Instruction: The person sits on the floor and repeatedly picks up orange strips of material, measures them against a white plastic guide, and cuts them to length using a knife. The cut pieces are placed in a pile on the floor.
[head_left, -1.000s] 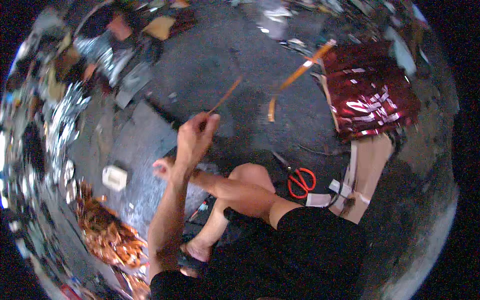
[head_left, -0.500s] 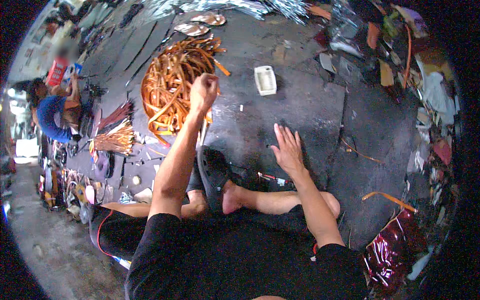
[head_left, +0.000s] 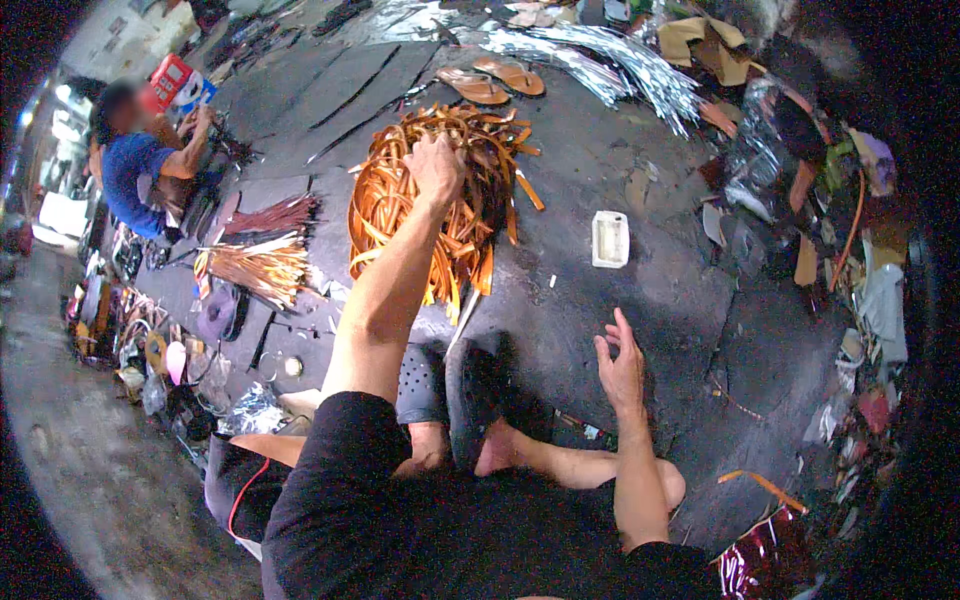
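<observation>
A tangled heap of shiny orange-brown straps (head_left: 385, 215) lies on the dark floor ahead of me, left of centre. My left hand (head_left: 437, 168) reaches into the top of it, fingers curled down and closed on some straps; the fingertips are partly hidden. Several strap ends trail from the heap's right and near sides. Off to the right, my right hand (head_left: 622, 372) hovers above the floor, fingers apart, holding nothing. Beyond that hand sits a small white rectangular dish (head_left: 610, 240).
My feet in dark clogs (head_left: 420, 385) stand before the heap. To its left lie bundles of brown and tan strips (head_left: 262, 268); behind it, a pair of sandals (head_left: 490, 80) and silvery strips (head_left: 610, 65). A co-worker (head_left: 140, 165) sits far left. Scraps (head_left: 880, 310) line the right side.
My left hand has moved from the heap's right edge onto its top. My right hand has lifted and turned from palm down to sideways. The whole view has shifted.
</observation>
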